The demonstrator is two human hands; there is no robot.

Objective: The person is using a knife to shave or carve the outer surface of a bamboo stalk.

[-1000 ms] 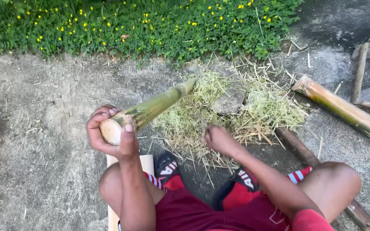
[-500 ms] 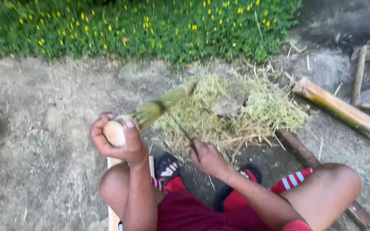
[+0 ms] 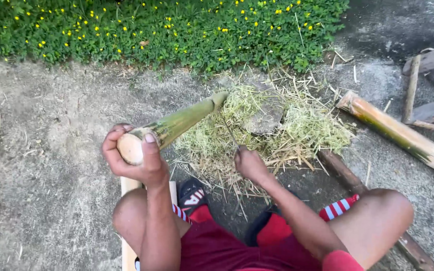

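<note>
My left hand [image 3: 135, 159] grips the cut near end of a green bamboo pole [image 3: 182, 123], which slants away to the upper right with its far tip over a pile of shavings [image 3: 277, 130]. My right hand [image 3: 249, 164] is closed on a thin blade or strip [image 3: 229, 131] that points up toward the pole; I cannot tell which it is. Both hands are above my knees, and I sit in red shorts.
A second bamboo pole [image 3: 403, 135] lies on the ground at right, with wooden planks [image 3: 428, 85] beyond it. A flat stone [image 3: 262, 118] sits among the shavings. Green plants with yellow flowers [image 3: 167, 30] border the far side. A wooden board [image 3: 126, 241] lies under my legs.
My right hand has drawn back from the shavings toward me and closed on the thin blade or strip. The left hand and pole have barely shifted.
</note>
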